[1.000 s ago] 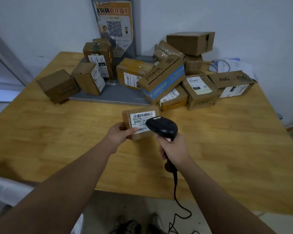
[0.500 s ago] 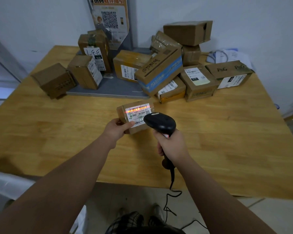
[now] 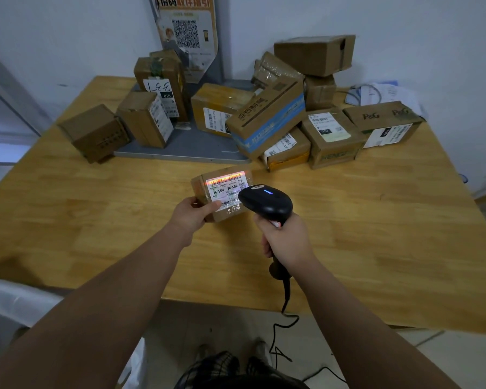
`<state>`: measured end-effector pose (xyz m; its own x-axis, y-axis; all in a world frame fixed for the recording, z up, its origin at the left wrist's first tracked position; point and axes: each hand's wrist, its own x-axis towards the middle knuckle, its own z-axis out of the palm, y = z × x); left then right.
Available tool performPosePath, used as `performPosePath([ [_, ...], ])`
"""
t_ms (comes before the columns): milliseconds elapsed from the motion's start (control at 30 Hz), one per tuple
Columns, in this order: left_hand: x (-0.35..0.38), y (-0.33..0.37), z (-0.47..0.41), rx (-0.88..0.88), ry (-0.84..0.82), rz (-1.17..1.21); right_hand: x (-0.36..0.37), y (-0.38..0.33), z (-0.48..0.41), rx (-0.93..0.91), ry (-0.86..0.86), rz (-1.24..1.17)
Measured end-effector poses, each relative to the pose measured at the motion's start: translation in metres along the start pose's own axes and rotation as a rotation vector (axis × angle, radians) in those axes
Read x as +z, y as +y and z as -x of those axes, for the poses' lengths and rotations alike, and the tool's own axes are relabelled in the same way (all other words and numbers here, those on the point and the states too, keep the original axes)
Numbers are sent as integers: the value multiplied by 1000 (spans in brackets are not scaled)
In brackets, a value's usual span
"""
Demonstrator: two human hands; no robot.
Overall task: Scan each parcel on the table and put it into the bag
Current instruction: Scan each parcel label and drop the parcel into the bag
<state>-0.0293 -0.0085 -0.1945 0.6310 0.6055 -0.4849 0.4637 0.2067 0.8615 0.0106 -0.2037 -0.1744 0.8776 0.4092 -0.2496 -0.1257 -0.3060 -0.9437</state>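
Unmoved — left hand (image 3: 192, 213) holds one parcel (image 3: 225, 192), right hand (image 3: 286, 240) one scanner (image 3: 267, 203).

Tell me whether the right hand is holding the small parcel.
No, the left hand grips the small parcel; the right hand grips the scanner.

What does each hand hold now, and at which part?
The left hand grips the small parcel at its near left corner, thumb on the labelled face. The right hand grips the scanner by its handle.

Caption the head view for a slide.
Left hand holds a small parcel at the table; right hand aims a black scanner, its red line across the barcode.
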Motion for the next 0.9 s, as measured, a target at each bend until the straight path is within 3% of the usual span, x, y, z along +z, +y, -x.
performPosePath([
  [500,-34,-32,32,93,82,77,37,2,14,-23,-110,-4],
  [733,-145,-87,93,208,357,17,144,6,66,-26,-311,40],
  [900,-229,-162,163,181,682,144,225,25,116,4,-494,103],
])
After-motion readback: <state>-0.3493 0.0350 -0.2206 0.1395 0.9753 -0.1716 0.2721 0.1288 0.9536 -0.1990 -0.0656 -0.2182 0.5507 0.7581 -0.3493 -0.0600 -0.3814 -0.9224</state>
